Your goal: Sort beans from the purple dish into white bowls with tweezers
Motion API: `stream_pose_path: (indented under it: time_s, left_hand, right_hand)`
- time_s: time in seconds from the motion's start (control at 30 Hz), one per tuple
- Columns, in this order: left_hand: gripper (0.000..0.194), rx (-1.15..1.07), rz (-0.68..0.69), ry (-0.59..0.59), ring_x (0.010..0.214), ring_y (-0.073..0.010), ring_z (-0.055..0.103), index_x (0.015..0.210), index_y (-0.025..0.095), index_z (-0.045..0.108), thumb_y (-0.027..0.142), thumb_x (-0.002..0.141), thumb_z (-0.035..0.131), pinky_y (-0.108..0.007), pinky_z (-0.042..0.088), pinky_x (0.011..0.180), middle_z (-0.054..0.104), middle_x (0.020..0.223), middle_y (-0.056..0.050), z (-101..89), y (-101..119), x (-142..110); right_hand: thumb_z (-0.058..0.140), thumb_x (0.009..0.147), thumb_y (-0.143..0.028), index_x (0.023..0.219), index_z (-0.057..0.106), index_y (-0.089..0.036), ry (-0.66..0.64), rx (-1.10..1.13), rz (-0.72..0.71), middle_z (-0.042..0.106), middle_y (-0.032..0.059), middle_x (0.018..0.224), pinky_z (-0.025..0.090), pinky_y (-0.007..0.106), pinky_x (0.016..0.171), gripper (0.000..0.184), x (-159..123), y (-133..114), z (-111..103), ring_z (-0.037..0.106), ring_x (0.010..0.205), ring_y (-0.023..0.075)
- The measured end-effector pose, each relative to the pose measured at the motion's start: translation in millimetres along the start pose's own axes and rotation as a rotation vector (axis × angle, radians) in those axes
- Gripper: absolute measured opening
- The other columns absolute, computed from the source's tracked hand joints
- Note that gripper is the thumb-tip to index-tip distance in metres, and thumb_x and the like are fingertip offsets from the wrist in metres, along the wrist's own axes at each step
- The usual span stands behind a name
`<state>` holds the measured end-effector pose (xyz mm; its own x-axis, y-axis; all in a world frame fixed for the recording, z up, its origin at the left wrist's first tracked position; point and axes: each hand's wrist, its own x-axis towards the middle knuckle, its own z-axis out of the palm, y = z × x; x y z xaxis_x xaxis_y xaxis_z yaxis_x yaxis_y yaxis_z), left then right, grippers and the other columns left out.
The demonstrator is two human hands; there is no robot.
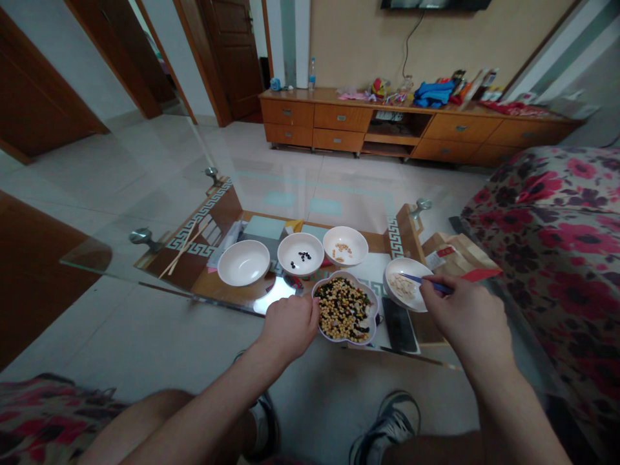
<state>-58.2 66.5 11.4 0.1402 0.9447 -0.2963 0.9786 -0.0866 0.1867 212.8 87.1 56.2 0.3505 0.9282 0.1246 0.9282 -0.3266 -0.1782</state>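
My left hand (291,325) is closed on the left rim of a flower-shaped bowl (372,310), filled with mixed yellow, black, green and reddish beans or grains. In my right hand (467,316) are slim blue tweezers (438,286), pinched between thumb and fingers. Their tip reaches into the right-hand white bowl (417,298), which holds pale flat seeds or flakes. Behind the flower-shaped bowl, one white bowl (289,248) contains a few black beans (304,256), and another white bowl (357,241) has yellowish kernels (343,248). Nothing shows inside the far-left white bowl (243,261).
The bowls stand on a glass-topped table (186,284) with metal corner fittings. Wooden chopsticks (180,250) lie at its left. A dark phone (400,325) is below the right bowl, and a brown paper bag (453,253) beside it. A wooden cabinet (339,119) lines the far wall.
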Motion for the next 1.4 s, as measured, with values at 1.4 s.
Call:
stream_pose_path:
  time_s: [1.4]
  left_hand:
    - [0.056,-0.014,-0.011,-0.015,0.087,-0.0284,0.073,0.099,0.017,0.071,0.040,0.106,0.021,-0.041,0.054,0.080,0.076,0.095,-0.014,-2.2,1,-1]
  right_hand:
    - [0.056,0.086,-0.024,0.090,0.081,-0.020,-0.420,0.301,-0.573,0.078,0.0080,0.078,0.049,0.031,0.063,0.026,-10,-25,22,0.070,0.068,0.0214]
